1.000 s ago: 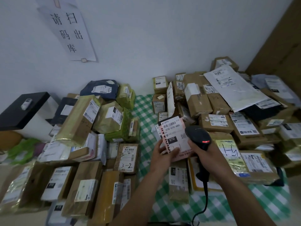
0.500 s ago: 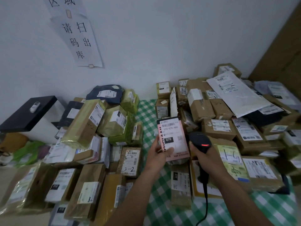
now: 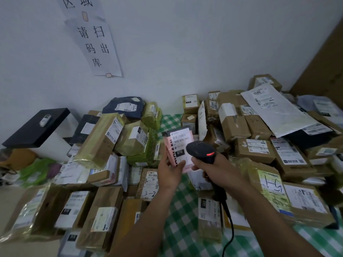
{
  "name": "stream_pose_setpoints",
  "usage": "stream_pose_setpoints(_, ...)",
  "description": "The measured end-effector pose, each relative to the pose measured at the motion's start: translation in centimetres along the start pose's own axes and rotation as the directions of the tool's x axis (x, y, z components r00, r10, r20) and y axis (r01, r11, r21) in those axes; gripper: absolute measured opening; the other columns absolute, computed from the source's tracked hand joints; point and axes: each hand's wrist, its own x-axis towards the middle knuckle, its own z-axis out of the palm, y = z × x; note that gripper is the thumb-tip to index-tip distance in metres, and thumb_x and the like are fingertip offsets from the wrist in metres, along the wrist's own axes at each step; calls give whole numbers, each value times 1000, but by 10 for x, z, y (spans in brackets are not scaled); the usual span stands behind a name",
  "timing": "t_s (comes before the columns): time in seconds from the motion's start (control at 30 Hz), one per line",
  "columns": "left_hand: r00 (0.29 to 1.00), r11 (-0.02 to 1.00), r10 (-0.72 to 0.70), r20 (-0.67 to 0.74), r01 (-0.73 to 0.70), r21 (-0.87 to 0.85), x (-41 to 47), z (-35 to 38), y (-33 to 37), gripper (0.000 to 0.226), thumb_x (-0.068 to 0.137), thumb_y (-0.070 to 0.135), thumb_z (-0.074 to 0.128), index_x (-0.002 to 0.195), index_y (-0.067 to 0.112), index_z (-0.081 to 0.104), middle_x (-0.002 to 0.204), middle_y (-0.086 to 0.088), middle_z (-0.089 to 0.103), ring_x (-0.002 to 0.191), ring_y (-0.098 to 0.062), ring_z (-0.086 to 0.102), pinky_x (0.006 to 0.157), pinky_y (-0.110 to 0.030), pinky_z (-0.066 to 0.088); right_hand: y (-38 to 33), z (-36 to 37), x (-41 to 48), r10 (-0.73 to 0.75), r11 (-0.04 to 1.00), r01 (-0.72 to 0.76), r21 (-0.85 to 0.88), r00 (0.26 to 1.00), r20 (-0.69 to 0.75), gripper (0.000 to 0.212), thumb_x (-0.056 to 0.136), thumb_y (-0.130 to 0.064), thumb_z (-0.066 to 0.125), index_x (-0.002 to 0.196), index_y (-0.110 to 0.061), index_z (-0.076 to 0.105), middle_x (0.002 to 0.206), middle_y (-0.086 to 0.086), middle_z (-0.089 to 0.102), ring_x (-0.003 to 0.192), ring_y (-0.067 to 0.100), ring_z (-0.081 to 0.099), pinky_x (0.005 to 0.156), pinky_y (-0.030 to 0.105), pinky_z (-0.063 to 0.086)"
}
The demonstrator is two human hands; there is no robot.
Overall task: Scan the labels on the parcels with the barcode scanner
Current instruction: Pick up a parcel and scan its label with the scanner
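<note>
My left hand (image 3: 169,172) grips a small pink parcel (image 3: 177,145) upright by its lower edge, with its white barcode label marked 070 facing me. My right hand (image 3: 213,168) grips the black barcode scanner (image 3: 201,151) by the handle. The scanner's head sits just in front of the label's lower right, a red light glowing on top. Its black cable (image 3: 229,225) hangs down past my right forearm. Labelled parcels lie piled on both sides.
A heap of brown and green-taped parcels (image 3: 104,138) fills the left, another heap (image 3: 259,134) with a large white mailer (image 3: 274,110) fills the right. A green checked tablecloth (image 3: 178,216) shows between them. A black-topped white box (image 3: 37,127) stands far left. A paper sign (image 3: 96,45) hangs on the wall.
My left hand has lifted the pink parcel and carried it a little leftward. The scanner has come up beside the label. The camera has tilted up, showing more of the wall sign.
</note>
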Motion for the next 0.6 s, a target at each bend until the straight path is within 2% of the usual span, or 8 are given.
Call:
stream_pose_setpoints(0.13, 999, 999, 31, -29, -30, 25, 7, -10, 5, 86, 88, 1, 76, 156, 34, 36, 125, 24, 63, 124, -8, 61, 105, -42, 54, -15, 17, 6, -42, 999, 41, 16, 997, 67, 26, 97, -28, 70, 122, -31, 64, 85, 5, 76, 55, -1, 59, 56, 20, 51)
stream_pose_setpoints(0.27, 995, 999, 51, -85, -51, 2, 12, -24, -2, 86, 88, -2, 75, 158, 29, 36, 134, 16, 63, 127, -10, 61, 104, -46, 54, -19, 27, 10, -57, 998, 54, 45, 995, 80, 16, 97, -29, 71, 109, -35, 64, 85, 6, 76, 56, -1, 61, 61, 23, 53)
stream_pose_setpoints(0.37, 990, 997, 81, -118, -83, -8, 16, -35, -7, 86, 88, -1, 75, 157, 31, 35, 134, 15, 64, 127, -13, 61, 104, -48, 54, -19, 33, 15, -52, 998, 48, 39, 995, 88, 18, 95, -33, 73, 112, -32, 66, 84, 6, 77, 61, 5, 62, 67, 29, 54)
stream_pose_setpoints(0.47, 989, 998, 66, -134, -67, 3, 20, -46, -13, 89, 88, 0, 75, 160, 29, 32, 138, 10, 63, 128, -14, 60, 105, -50, 52, -22, 39, 18, -37, 998, 31, 49, 992, 119, 18, 94, -33, 73, 111, -29, 68, 82, 5, 76, 61, 6, 61, 66, 28, 54)
stream_pose_setpoints(0.53, 987, 997, 73, -144, -69, 35, 18, -53, -11, 87, 87, -1, 76, 158, 28, 35, 136, 9, 65, 125, -12, 62, 102, -41, 55, -24, 42, 18, -37, 999, 31, 42, 989, 146, 16, 95, -32, 73, 110, -31, 67, 84, 8, 76, 59, 5, 60, 63, 25, 53)
stream_pose_setpoints(0.6, 984, 995, 88, -156, -79, 64, 16, -58, -7, 85, 87, -4, 74, 157, 23, 36, 133, 6, 66, 120, -9, 64, 94, -23, 56, -26, 43, 17, -41, 999, 38, 25, 985, 170, 14, 96, -32, 72, 109, -34, 66, 85, 8, 76, 59, 4, 60, 61, 23, 52)
